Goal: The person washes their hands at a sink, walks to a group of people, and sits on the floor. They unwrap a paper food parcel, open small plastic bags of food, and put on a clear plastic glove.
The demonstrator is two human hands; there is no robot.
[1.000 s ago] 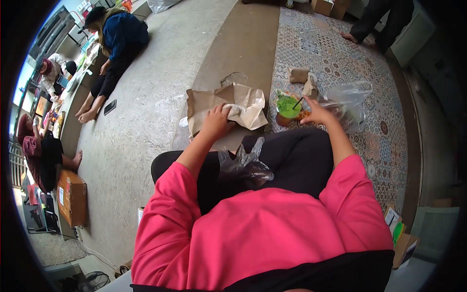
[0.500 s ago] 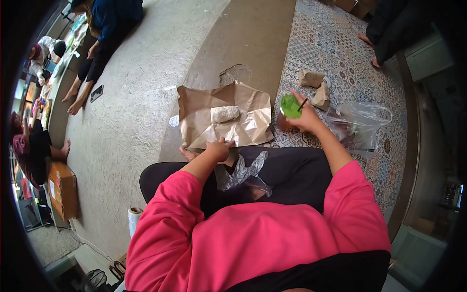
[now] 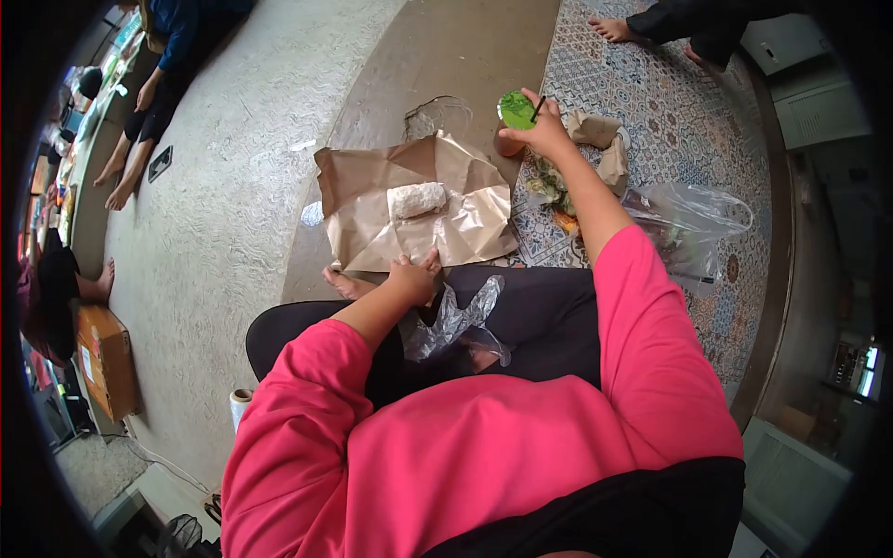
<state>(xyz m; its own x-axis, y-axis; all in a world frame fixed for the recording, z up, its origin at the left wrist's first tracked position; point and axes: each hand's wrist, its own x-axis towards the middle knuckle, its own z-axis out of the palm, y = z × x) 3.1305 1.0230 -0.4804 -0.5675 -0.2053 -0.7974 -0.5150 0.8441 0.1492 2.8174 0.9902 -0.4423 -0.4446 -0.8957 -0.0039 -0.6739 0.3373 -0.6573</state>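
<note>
My right hand (image 3: 547,135) is wrapped round a drink cup (image 3: 514,110) with a green top and a dark straw, beyond the right corner of a sheet of brown paper (image 3: 358,219). On that creased sheet lies a pale, whitish roll (image 3: 416,200). My left hand (image 3: 412,277) is at the sheet's near edge, fingers apart and touching or close to the paper. A crumpled clear plastic bag (image 3: 451,325) rests on my lap just below it.
Vegetable-like scraps (image 3: 551,186), a crumpled brown paper bag (image 3: 612,166) and a clear plastic bag (image 3: 688,228) lie on the patterned floor at right. A plastic-wrap roll (image 3: 241,402) and a cardboard box (image 3: 104,361) stand at left. Other people's bare feet (image 3: 609,30) show nearby.
My right hand has carried the cup away from me and leftward, uncovering the scraps. The left hand stays by the paper's edge, its fingers more apart. A person's foot at upper right has shifted left.
</note>
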